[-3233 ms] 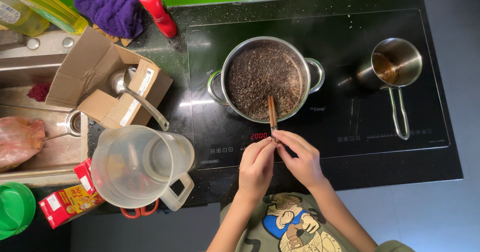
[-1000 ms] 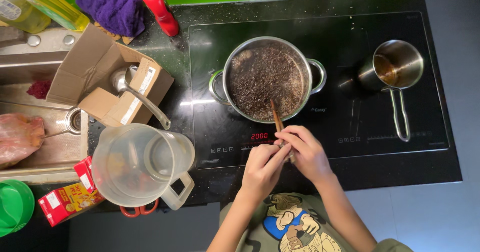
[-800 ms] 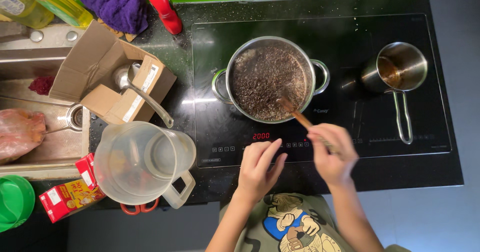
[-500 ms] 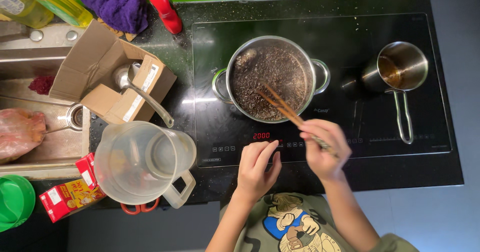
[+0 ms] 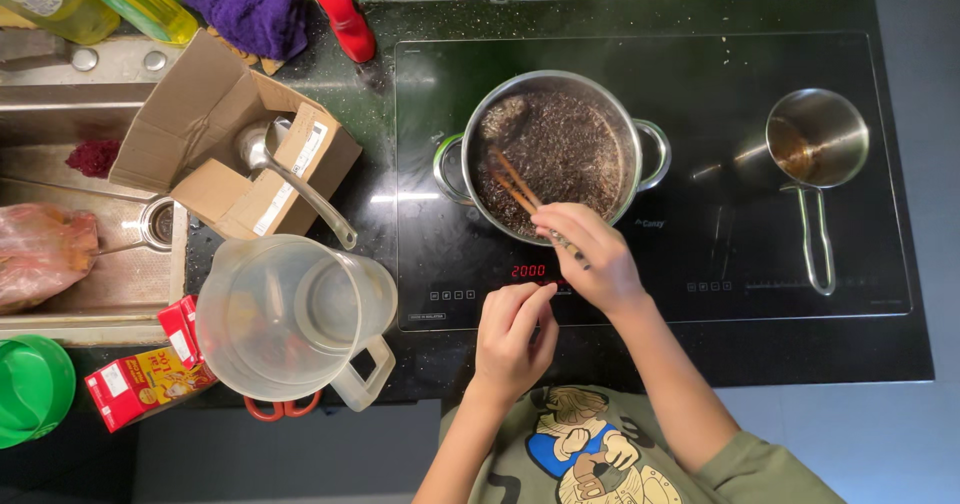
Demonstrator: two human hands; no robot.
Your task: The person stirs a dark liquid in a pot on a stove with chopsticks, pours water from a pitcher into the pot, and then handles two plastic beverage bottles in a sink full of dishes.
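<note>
Right now the right hand is closed around a pair of wooden chopsticks, whose tips sit in the dark, grainy contents of the steel pot on the black induction hob. The likeliest trouble, as I judge it, is a splash or spill: the pot looks fairly full, and a hard sweep near the rim could flick hot contents onto the glass or the knuckles just above it. The hand also hangs close over the near rim, so steam or a brush against hot metal could sting. The left hand holds nothing, its fingers loosely curled and resting at the hob's front edge, right by the lit red display; a stray touch there might change the heat setting. As for pose, the right forearm reaches up and to the left from the body, wrist bent so the sticks slant away toward the pot's left side. The left arm comes straight up beside it, well apart from the clear plastic jug standing left of the hob.
</note>
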